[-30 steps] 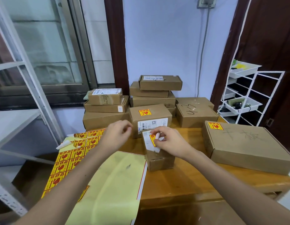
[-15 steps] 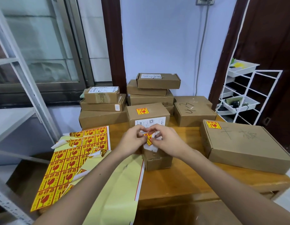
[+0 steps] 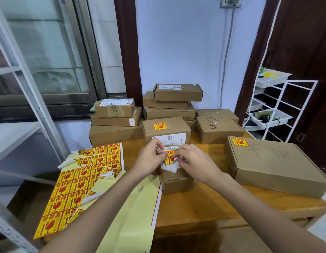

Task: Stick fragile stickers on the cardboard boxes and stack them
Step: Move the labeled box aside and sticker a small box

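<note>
Both my hands meet just above the small cardboard box [image 3: 177, 181]: my left hand [image 3: 150, 158] and right hand [image 3: 194, 164] pinch the fragile sticker [image 3: 169, 157] on its white backing, the sticker's long axis upright. The box top lies directly below, stickered boxes beyond.

Both hands [image 3: 176, 159] pinch fragile sticker [image 3: 169, 157] above small box [image 3: 177, 181].

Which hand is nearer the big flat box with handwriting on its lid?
Right. The right hand is beside the big flat box, a gap of bare table between them. The left hand is farther off, beyond the small box.
</note>
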